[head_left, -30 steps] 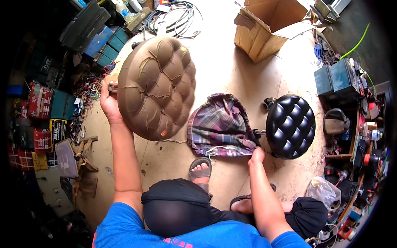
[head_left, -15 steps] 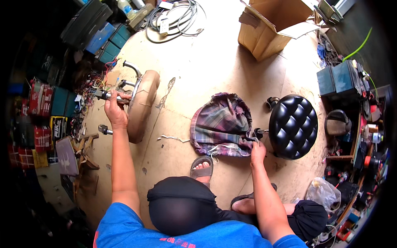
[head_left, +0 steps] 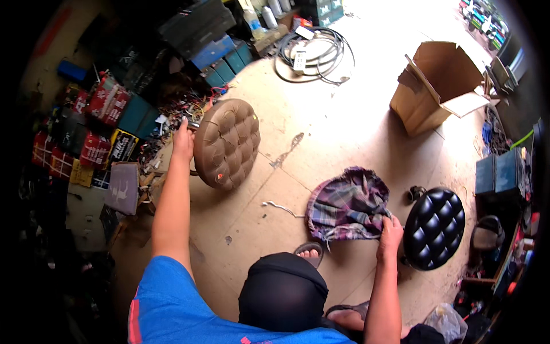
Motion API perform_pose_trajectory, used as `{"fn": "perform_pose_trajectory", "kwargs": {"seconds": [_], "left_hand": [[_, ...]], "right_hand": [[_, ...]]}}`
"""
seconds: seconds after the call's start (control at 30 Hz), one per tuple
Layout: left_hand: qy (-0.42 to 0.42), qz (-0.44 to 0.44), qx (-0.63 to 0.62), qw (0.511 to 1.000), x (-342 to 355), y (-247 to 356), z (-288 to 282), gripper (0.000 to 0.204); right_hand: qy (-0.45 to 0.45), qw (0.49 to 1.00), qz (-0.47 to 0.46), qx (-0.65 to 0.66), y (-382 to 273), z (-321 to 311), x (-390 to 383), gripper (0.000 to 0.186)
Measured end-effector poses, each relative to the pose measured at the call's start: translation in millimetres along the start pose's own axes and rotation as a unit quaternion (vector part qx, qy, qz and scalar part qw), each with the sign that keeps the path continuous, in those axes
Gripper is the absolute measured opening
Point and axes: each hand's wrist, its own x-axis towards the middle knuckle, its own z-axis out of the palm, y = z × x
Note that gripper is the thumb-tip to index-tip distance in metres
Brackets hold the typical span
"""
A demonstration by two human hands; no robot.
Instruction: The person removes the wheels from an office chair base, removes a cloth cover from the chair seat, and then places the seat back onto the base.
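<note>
Item: round stool with a brown button-tufted seat (head_left: 227, 144), on the left; padding creased and scuffed, a small red-orange mark near its lower rim, the cushion tilted up on edge with its face turned to the right.
Item: plaid cloth cover (head_left: 348, 203), centre right, on the floor; soft, rumpled fabric in purple, grey and dark checks, rounded in outline, its border gathered into ruffles.
Item: round stool with a black tufted seat (head_left: 434, 229), right of the cloth; glossy, quilted in diamonds, likewise tilted on edge, a dark-tipped leg end showing behind it.
Item: white cord (head_left: 283, 207), thin and wavy, on the floor just left of the cloth.
Item: cardboard box (head_left: 421, 106), far right, open-topped, flaps splayed.
Floor (head_left: 269, 235): pale tiles, stained in patches.
Left hand (head_left: 183, 142): fingers curled around metal behind the brown seat, the tips partly hidden from here.
Right hand (head_left: 391, 234): fingers pressed together, pinching the cloth's right edge, near the black seat.
</note>
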Motion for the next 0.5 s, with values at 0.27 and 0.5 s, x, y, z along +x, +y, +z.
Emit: {"fn": "perform_pose_trajectory", "kwargs": {"seconds": [0.27, 0.5], "left_hand": [[0.168, 0.251, 0.641, 0.706, -125.9, -19.9, 69.0, 0.122], [0.148, 0.287, 0.477, 0.817, -93.4, 11.0, 46.7, 0.092]], "right_hand": [[0.005, 0.999, 0.044, 0.020, 12.2, 1.7, -6.9, 0.021], [-0.006, 1.000, 0.027, 0.003, 7.2, 11.8, 1.3, 0.026]]}}
